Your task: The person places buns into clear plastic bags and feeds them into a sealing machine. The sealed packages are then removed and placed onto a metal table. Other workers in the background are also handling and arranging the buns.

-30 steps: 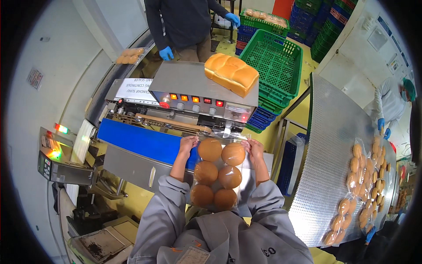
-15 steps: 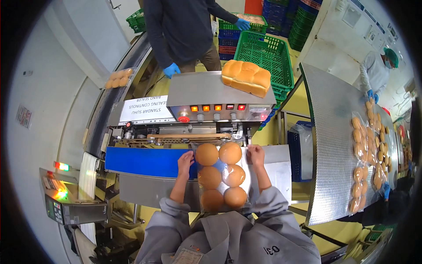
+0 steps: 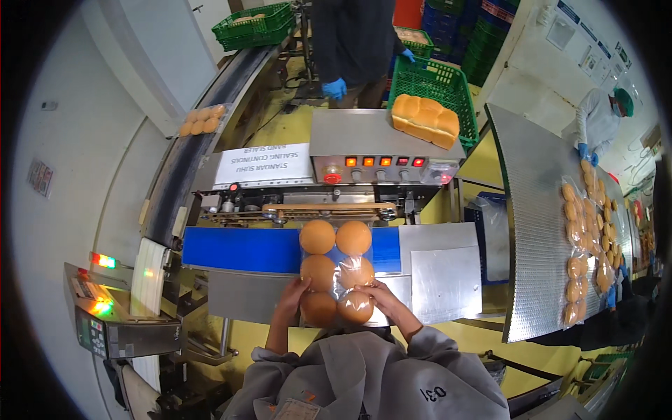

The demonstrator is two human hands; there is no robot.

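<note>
A clear bag of round golden buns [image 3: 320, 273], two side by side in each row, lies across the blue conveyor belt [image 3: 241, 248] and the metal ledge before it. Its far end is close to the sealing band of a band sealer [image 3: 350, 140]. My left hand [image 3: 290, 299] grips the bag's left edge beside the nearer buns, fingers partly hidden by it. On the opposite side my right hand [image 3: 383, 297] holds the bag, fingertips resting over the nearest right bun.
A bread loaf [image 3: 425, 120] sits on the sealer. Another bag of buns [image 3: 203, 120] rides the left conveyor. A person in dark clothes and blue gloves [image 3: 334, 89] stands beyond, near a green crate [image 3: 437, 87]. Bagged buns [image 3: 575, 273] lie on the right metal table [image 3: 528, 231].
The bag has moved left along the sealer. My hands have come from beside its far end to its nearer sides and now grip it. The person opposite has shifted, and my view has turned.
</note>
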